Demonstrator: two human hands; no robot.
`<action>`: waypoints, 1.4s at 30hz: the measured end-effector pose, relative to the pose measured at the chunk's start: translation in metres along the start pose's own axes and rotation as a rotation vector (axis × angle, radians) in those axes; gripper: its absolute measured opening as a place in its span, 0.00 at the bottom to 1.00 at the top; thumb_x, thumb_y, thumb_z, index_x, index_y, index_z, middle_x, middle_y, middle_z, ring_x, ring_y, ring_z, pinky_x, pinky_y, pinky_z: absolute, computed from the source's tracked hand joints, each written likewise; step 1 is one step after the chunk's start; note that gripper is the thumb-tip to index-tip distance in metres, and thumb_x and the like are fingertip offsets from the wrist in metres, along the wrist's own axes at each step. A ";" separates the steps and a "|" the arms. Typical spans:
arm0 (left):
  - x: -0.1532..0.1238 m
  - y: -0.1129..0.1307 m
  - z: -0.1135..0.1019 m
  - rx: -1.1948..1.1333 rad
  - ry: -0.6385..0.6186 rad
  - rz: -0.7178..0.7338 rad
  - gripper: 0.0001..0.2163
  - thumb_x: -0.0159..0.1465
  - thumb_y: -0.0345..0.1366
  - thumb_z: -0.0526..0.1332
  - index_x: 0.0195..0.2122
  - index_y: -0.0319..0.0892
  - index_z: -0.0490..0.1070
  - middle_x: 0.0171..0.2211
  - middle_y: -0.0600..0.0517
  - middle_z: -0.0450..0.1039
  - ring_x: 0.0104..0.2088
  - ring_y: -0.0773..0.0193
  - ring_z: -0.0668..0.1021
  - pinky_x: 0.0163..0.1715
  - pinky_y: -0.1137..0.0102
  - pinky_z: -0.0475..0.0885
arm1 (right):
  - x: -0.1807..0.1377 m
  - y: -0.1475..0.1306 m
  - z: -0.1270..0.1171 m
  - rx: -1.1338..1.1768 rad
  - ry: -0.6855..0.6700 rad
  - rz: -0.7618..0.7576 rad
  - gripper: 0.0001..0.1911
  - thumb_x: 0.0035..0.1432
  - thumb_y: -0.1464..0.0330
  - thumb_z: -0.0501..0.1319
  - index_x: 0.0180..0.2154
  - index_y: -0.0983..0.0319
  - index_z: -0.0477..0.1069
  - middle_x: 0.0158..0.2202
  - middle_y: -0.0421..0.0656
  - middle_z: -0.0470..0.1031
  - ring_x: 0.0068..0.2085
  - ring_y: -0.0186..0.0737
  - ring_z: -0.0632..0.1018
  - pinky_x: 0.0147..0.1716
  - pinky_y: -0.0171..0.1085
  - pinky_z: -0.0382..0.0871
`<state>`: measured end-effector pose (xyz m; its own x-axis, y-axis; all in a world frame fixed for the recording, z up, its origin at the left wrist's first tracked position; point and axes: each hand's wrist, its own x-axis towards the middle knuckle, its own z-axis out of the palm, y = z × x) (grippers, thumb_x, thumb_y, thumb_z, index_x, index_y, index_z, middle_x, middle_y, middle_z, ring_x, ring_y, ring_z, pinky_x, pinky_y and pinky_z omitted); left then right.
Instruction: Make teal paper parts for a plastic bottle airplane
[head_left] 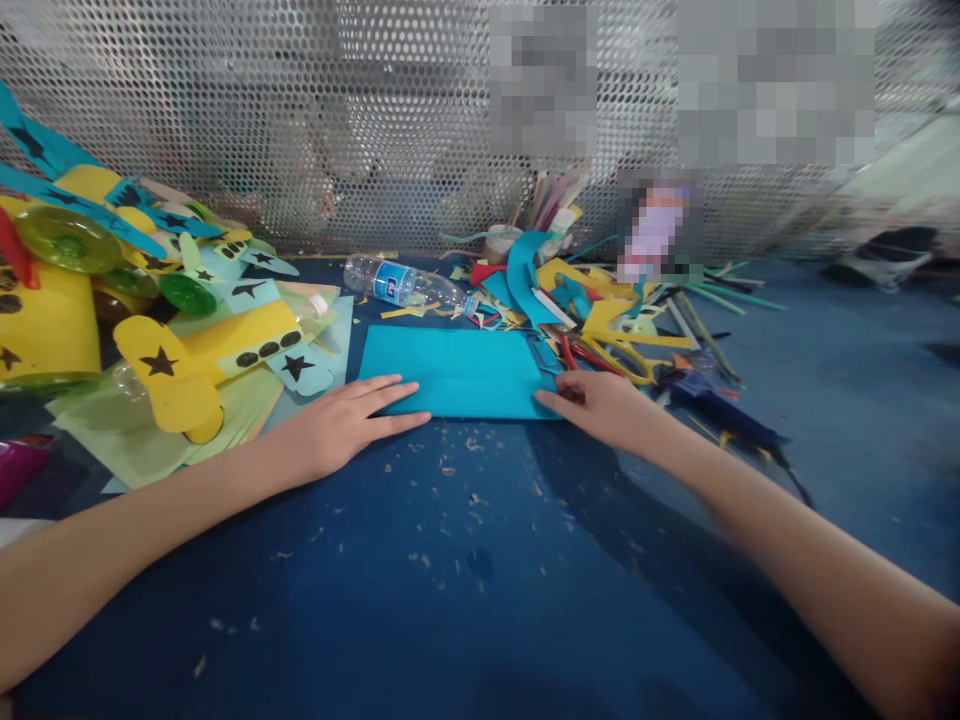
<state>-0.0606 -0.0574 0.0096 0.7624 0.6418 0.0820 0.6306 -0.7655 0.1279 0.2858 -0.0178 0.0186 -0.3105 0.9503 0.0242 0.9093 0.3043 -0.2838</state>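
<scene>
A folded turquoise paper sheet (457, 368) lies flat on the dark blue table (480, 560). My left hand (341, 425) rests palm down at the sheet's near left corner, fingers stretched out and flat on its edge. My right hand (600, 405) sits at the near right corner, its fingers curled and a fingertip pressing on the paper's edge. Neither hand lifts the sheet.
Yellow paper planes with black stars (191, 365) and green plastic bottles (71, 240) pile up at the left. A clear water bottle (401, 283) lies behind the sheet. Paper scraps, scissors (600, 355) and sticks clutter the right rear. A perforated metal wall (300, 120) closes the back.
</scene>
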 end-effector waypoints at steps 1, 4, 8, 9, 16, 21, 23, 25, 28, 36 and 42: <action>0.000 0.000 0.000 0.003 0.005 0.000 0.27 0.70 0.26 0.46 0.66 0.62 0.50 0.68 0.56 0.50 0.67 0.55 0.54 0.61 0.52 0.59 | 0.000 0.000 0.001 -0.007 0.005 0.006 0.24 0.58 0.49 0.51 0.19 0.58 0.57 0.18 0.40 0.67 0.21 0.38 0.68 0.24 0.37 0.58; 0.001 0.000 0.001 0.009 0.015 0.006 0.27 0.70 0.26 0.46 0.66 0.60 0.51 0.68 0.55 0.51 0.67 0.55 0.54 0.62 0.53 0.58 | 0.001 0.002 0.004 -0.022 0.015 0.018 0.23 0.58 0.50 0.52 0.21 0.58 0.61 0.20 0.42 0.70 0.23 0.39 0.70 0.25 0.37 0.60; 0.002 -0.001 0.002 0.022 0.007 0.018 0.26 0.70 0.26 0.46 0.66 0.58 0.50 0.68 0.54 0.51 0.68 0.55 0.53 0.62 0.53 0.58 | 0.001 0.003 0.006 -0.034 0.032 -0.003 0.24 0.59 0.49 0.52 0.21 0.58 0.61 0.20 0.42 0.70 0.24 0.40 0.71 0.25 0.37 0.60; 0.002 -0.001 0.002 0.024 0.003 0.018 0.26 0.70 0.26 0.46 0.66 0.58 0.50 0.68 0.54 0.51 0.68 0.55 0.53 0.62 0.53 0.58 | 0.000 0.002 0.006 -0.036 0.036 -0.006 0.24 0.59 0.49 0.52 0.21 0.58 0.60 0.20 0.42 0.70 0.24 0.40 0.71 0.25 0.37 0.60; 0.004 0.000 0.001 0.015 -0.030 0.001 0.25 0.70 0.28 0.46 0.66 0.55 0.52 0.68 0.54 0.51 0.67 0.55 0.54 0.62 0.53 0.58 | -0.001 -0.007 0.004 -0.073 0.036 0.010 0.20 0.60 0.57 0.55 0.20 0.58 0.56 0.17 0.39 0.66 0.21 0.38 0.68 0.24 0.36 0.58; 0.005 0.000 0.000 0.023 -0.031 -0.002 0.24 0.71 0.29 0.46 0.66 0.54 0.53 0.67 0.54 0.52 0.67 0.55 0.54 0.62 0.54 0.59 | -0.001 -0.010 0.004 -0.096 0.020 0.023 0.20 0.60 0.58 0.55 0.20 0.57 0.54 0.18 0.40 0.65 0.22 0.38 0.67 0.25 0.36 0.58; 0.005 -0.001 0.000 0.029 -0.038 -0.002 0.24 0.71 0.29 0.46 0.66 0.54 0.52 0.68 0.54 0.52 0.67 0.55 0.54 0.62 0.54 0.59 | -0.001 -0.010 0.005 -0.102 0.021 0.027 0.19 0.60 0.58 0.55 0.21 0.57 0.53 0.19 0.40 0.65 0.23 0.38 0.68 0.25 0.36 0.58; 0.006 -0.001 0.001 0.035 -0.041 -0.001 0.23 0.71 0.29 0.45 0.66 0.54 0.52 0.68 0.54 0.51 0.68 0.54 0.53 0.62 0.53 0.59 | -0.001 -0.009 0.006 -0.106 0.019 0.028 0.19 0.60 0.59 0.55 0.21 0.57 0.53 0.19 0.40 0.65 0.23 0.38 0.69 0.25 0.36 0.57; 0.006 -0.003 0.002 0.041 -0.037 0.011 0.23 0.71 0.30 0.45 0.67 0.53 0.51 0.68 0.53 0.51 0.68 0.54 0.53 0.62 0.53 0.58 | -0.001 -0.010 0.006 -0.115 0.015 0.031 0.19 0.60 0.59 0.56 0.21 0.57 0.53 0.18 0.39 0.64 0.22 0.38 0.68 0.24 0.36 0.56; 0.006 -0.006 0.005 0.058 -0.008 0.038 0.23 0.71 0.31 0.45 0.67 0.53 0.52 0.67 0.54 0.54 0.67 0.53 0.54 0.62 0.53 0.59 | -0.001 -0.011 0.006 -0.110 -0.004 0.044 0.18 0.61 0.60 0.55 0.22 0.57 0.52 0.19 0.39 0.64 0.23 0.39 0.68 0.25 0.36 0.57; 0.005 -0.005 0.005 0.078 -0.005 0.035 0.23 0.71 0.30 0.46 0.66 0.54 0.52 0.67 0.54 0.54 0.67 0.53 0.55 0.60 0.53 0.61 | 0.000 -0.008 0.007 -0.104 0.002 0.030 0.17 0.61 0.60 0.55 0.23 0.57 0.53 0.21 0.40 0.67 0.25 0.41 0.72 0.26 0.36 0.60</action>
<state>-0.0592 -0.0499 0.0048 0.7848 0.6145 0.0805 0.6127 -0.7888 0.0481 0.2767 -0.0210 0.0139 -0.2820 0.9592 0.0195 0.9421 0.2807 -0.1833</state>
